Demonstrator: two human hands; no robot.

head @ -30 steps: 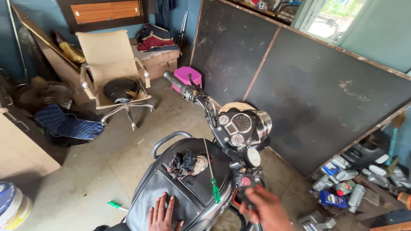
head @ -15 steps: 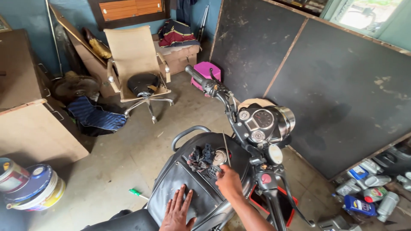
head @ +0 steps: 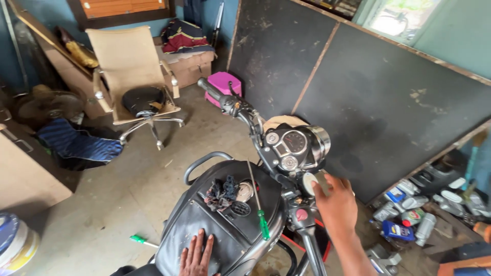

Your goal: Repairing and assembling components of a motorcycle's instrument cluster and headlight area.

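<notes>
Black tank cover (head: 225, 225), green-handled screwdriver (head: 260, 212), pink case (head: 227, 86), blue striped cloth (head: 76, 143)

Your left hand (head: 197, 254) lies flat, fingers spread, on the black cover of the motorcycle tank (head: 225, 225). On that tank rest a dark crumpled rag (head: 221, 193) and a green-handled screwdriver (head: 258, 209), lying lengthwise, handle toward you. Your right hand (head: 335, 202) touches a small round white mirror-like disc (head: 309, 183) just below the instrument cluster (head: 291, 146).

Head view — steeply down, close over motorcycle (head: 245, 214)
</notes>
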